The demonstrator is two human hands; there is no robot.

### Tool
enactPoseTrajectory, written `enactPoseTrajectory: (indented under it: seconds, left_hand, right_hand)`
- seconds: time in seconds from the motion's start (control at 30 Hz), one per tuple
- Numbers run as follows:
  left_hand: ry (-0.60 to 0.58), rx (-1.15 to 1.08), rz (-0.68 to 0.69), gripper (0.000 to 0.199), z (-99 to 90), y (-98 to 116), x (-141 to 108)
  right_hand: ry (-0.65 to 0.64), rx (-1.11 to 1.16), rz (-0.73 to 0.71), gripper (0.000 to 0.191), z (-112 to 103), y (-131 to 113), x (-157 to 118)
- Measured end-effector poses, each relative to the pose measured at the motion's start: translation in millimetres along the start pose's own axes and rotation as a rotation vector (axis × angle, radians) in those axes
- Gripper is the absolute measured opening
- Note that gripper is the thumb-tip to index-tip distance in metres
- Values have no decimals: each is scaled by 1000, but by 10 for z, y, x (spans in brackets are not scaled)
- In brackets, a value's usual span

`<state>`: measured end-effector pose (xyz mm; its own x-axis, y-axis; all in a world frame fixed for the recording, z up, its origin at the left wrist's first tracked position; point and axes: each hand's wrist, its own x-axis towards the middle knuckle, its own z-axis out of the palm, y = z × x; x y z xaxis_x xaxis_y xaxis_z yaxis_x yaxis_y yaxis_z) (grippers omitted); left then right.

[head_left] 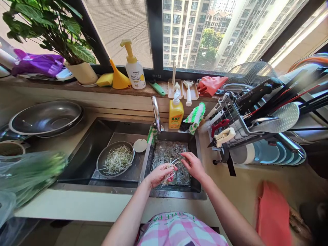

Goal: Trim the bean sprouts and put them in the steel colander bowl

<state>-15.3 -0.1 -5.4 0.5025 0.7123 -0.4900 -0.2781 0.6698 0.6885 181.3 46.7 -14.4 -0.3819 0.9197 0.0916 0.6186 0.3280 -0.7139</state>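
The left hand clasps bean sprouts, partly hidden by its fingers, some strands slanting toward the right hand, whose narrowed fingertips may be empty; I cannot tell.

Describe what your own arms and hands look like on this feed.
The left hand and right hand are ungloved human hands. Both forearms are bare, with no sleeve, watch or bracelet in view. Between them shows a pink-and-white checked garment with green lettering.
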Motion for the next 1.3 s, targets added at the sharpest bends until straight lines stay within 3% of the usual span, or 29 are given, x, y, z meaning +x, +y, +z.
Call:
enactPoseTrajectory:
  seconds: [0.1, 0.2, 0.37, 0.5, 0.6, 0.77, 0.93, 1.1, 1.3]
  left_hand:
    - [-19, 7, -8, 33, 23, 12, 5]
    - [-25, 17, -15, 32, 38, 10, 11]
    - [-19, 12, 10, 34, 47, -17, 24]
    - [-13, 66, 11, 36, 25, -40, 31]
    - [-19, 103, -11, 40, -15, -56, 41]
    - [-27, 145, 0, 47, -43, -72, 74]
    - [-51, 181, 19, 36, -29, -81, 94]
    - [-53, 124, -11, 33, -51, -125, 116]
    - [-55, 82, -19, 40, -65, -125, 122]
  right_hand:
    - [-50, -24, -109, 16, -53, -129, 48]
    - [-51, -53, -123, 11, -12, -168, 63]
    - [100, 102, 102, 17, 137, -29, 109]
    - [-22, 75, 175, 16, 80, 87, 160]
    - [-56, 23, 54, 18, -25, -23, 160]
    - [-255, -113, -301, 17, -99, -399, 180]
    - [-307, -307, -389, 10, -30, -496, 224]
    - [-269, -260, -308, 8, 119, -427, 189]
    - [-124, 138, 27, 11, 162, -313, 176]
